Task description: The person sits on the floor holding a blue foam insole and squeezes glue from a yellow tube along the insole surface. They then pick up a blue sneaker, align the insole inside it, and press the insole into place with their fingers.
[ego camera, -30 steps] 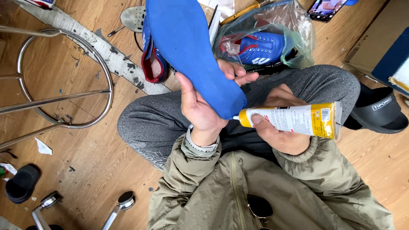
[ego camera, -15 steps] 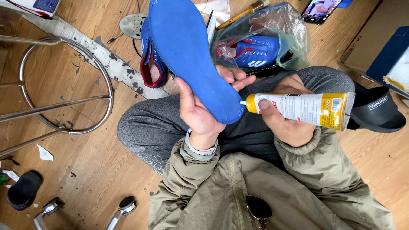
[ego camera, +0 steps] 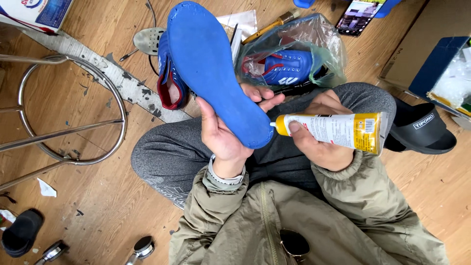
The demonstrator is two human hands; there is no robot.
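So the left hand (ego camera: 223,135) is gripping a blue shoe sole (ego camera: 211,68) near its heel end, palm wrapping the left edge while the fingertips are poking out on the far side at about 2 o'clock from the palm. It's not a tight fist, more of a loose curl around the edge, and the sole is stretching away toward 11 o'clock, flat blue face pointing up at the camera. The right hand (ego camera: 319,140) is wrapping snugly around a yellow and white glue tube (ego camera: 338,130), thumb lying across the top, with the nozzle pointing to 9 o'clock and just touching the heel edge of the sole. Both hands are hovering over the person's lap in grey trousers (ego camera: 169,157). Behind the sole, at 12 o'clock, a blue shoe with a red lining (ego camera: 169,86) is lying on the wooden floor (ego camera: 88,201), and at 1 o'clock another blue shoe is sitting inside a clear plastic bag (ego camera: 294,49). A black slide sandal (ego camera: 424,130) is resting at 3 o'clock, just beside the knee, and a metal stool frame (ego camera: 64,113) is sitting at 9 o'clock.
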